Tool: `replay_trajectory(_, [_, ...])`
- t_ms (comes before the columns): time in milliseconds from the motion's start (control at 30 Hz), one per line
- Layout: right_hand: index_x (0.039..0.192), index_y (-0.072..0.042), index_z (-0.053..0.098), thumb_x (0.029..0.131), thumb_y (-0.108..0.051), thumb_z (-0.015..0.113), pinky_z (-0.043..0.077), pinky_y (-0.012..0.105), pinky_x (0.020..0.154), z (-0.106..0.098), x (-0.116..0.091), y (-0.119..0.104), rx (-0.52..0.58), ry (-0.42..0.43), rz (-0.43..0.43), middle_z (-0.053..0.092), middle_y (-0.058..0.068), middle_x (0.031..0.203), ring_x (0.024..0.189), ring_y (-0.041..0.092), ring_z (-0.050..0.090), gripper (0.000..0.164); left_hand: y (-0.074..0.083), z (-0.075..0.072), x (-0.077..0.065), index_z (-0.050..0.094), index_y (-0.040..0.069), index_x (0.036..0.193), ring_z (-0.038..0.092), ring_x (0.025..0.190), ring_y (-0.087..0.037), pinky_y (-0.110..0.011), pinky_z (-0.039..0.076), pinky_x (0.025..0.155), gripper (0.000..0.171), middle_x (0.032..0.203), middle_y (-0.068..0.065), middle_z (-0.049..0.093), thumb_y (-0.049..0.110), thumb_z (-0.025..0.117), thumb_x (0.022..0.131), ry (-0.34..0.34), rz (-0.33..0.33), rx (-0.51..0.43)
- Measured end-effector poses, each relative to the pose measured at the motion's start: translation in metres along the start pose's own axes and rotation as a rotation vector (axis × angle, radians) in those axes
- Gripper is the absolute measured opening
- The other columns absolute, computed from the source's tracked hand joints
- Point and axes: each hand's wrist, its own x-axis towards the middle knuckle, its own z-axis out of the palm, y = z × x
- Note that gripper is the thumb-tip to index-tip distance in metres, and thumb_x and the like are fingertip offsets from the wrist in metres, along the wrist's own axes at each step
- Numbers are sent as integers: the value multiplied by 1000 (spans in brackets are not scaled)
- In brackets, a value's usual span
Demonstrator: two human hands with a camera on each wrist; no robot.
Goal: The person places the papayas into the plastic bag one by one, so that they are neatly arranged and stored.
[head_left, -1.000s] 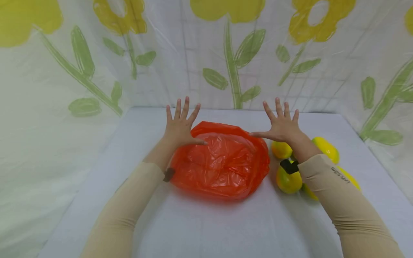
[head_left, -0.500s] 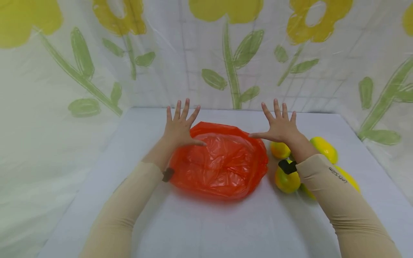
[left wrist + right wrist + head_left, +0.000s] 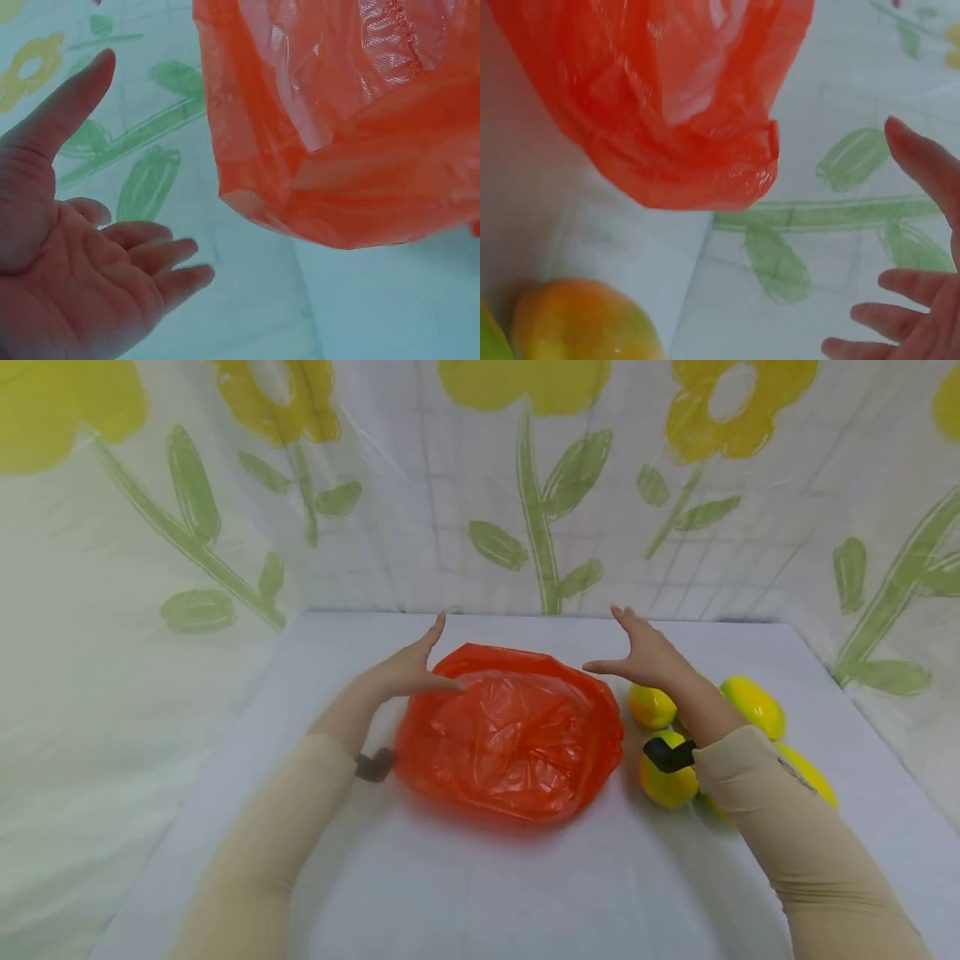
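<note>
A red plastic bag [image 3: 510,743] stands on the white table with its mouth spread wide and facing up. My left hand [image 3: 408,670] hovers by the bag's left rim, thumb stretched over it in the head view, holding nothing. On the opposite side my right hand [image 3: 651,658] is raised near the right rim, thumb pointing inward, also holding nothing. The left wrist view shows the left palm [image 3: 82,300] with fingers relaxed and apart from the bag [image 3: 337,150]. In the right wrist view, the right fingers [image 3: 889,319] are clear of the bag [image 3: 682,142].
Several yellow-green mangoes [image 3: 669,777] lie to the right of the bag, partly hidden under the right forearm. A white cloth table [image 3: 480,893] bears everything. Behind it hangs a white curtain [image 3: 390,527] painted with yellow flowers. Each wrist carries a small black device [image 3: 670,755].
Both hands have turned from spread, palms-down poses to edge-on poses with palms facing each other. The left hand has shifted slightly left. The bag and mangoes stay put.
</note>
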Motion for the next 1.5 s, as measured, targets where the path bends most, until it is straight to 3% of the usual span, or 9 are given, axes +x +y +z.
replay_trajectory(167, [151,-18,13,76,-57,66,27,62,106,-1,-13,3,158,24,61,16,15,156,139,41,21,100,-19,6,-5,-2,36,149,13,145,-27,-54,29,110,97,158,0,9,37,68,81,16,-62,-228])
replay_trajectory(333, [151,-19,9,79,-54,65,29,56,108,4,-39,13,369,25,107,13,12,157,141,38,19,98,-45,24,-10,6,29,151,13,145,-27,-51,31,110,84,158,0,11,28,62,87,95,-67,-317])
replay_trajectory(433, [151,-20,7,79,-52,65,29,55,109,10,-54,22,469,48,152,11,10,157,142,38,18,98,-55,35,-13,9,31,150,12,145,-26,-51,32,109,82,158,2,13,28,62,88,147,-70,-369])
replay_trajectory(633, [151,-19,7,80,-52,64,28,57,108,26,-81,37,531,98,215,10,10,157,141,38,17,97,-66,49,-19,10,31,150,9,146,-22,-49,30,111,80,158,5,13,25,61,89,194,-39,-452])
replay_trajectory(767, [151,-18,7,80,-50,66,25,57,110,39,-92,41,510,122,211,12,11,157,142,36,16,98,-70,54,-23,9,29,150,8,146,-21,-48,30,111,77,158,5,10,19,57,91,207,-14,-516])
replay_trajectory(900, [151,-17,9,78,-51,67,29,60,106,53,-98,41,446,139,207,14,15,156,141,40,18,99,-74,60,-25,11,32,150,7,146,-18,-46,30,112,75,157,9,10,16,56,91,209,-1,-572])
replay_trajectory(1000, [151,-16,12,76,-54,68,33,63,101,62,-101,40,381,148,225,18,19,154,138,43,22,100,-74,64,-27,12,35,149,9,146,-16,-45,30,111,75,156,13,12,15,56,91,210,-15,-584])
replay_trajectory(1200, [149,-12,21,78,-42,70,40,62,95,70,-108,39,247,171,237,29,23,148,129,44,31,91,-67,67,-29,14,39,148,12,145,-17,-44,35,109,76,156,12,15,16,58,90,214,-44,-578])
replay_trajectory(1500, [141,0,34,78,-25,72,35,64,99,83,-115,43,133,172,159,35,25,143,126,44,35,78,-66,72,-27,17,42,146,16,144,-19,-45,38,106,75,155,11,19,15,59,89,220,-72,-590])
